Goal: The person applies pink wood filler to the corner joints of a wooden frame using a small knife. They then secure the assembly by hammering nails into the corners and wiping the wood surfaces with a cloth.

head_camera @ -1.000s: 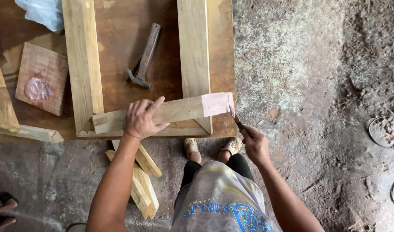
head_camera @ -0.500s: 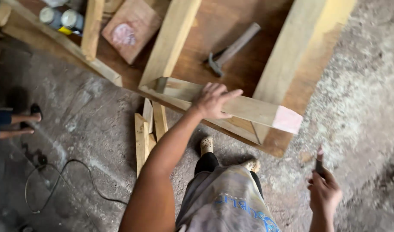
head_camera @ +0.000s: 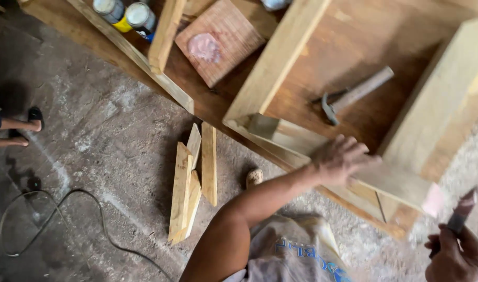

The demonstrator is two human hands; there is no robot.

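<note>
**Left hand flat on the crosspiece, right hand gripping a tool at the frame's corner**

The concrete floor (head_camera: 93,136) fills the left and bottom of the view. Above it lies the brown surface (head_camera: 354,47), a board that carries the work. On the surface sits a pale wooden frame (head_camera: 273,68), its long rails running up to the top edge. A shorter crosspiece (head_camera: 390,183) lies across the near end of the frame, and its right end face looks pinkish.

The person's left hand (head_camera: 339,159) rests palm down on the crosspiece, fingers spread and flat, closed on nothing. The right hand (head_camera: 455,256) sits at the lower right, off the wood and just beside the pink end; its grip is clamped around a dark-handled tool (head_camera: 461,211) whose tip points up. The tool is blurred and its kind cannot be told.

Inside the frame, on the bare surface, lies a hammer (head_camera: 354,95), well apart from both hands. A square wood block (head_camera: 220,39) with a pink smear lies to the upper left, and two cans (head_camera: 125,14) stand near the top edge. Some wood offcuts (head_camera: 192,183) lie on the floor below the surface, a black cable (head_camera: 61,219) curls at lower left, and another person's feet (head_camera: 20,130) show at the left edge.
</note>
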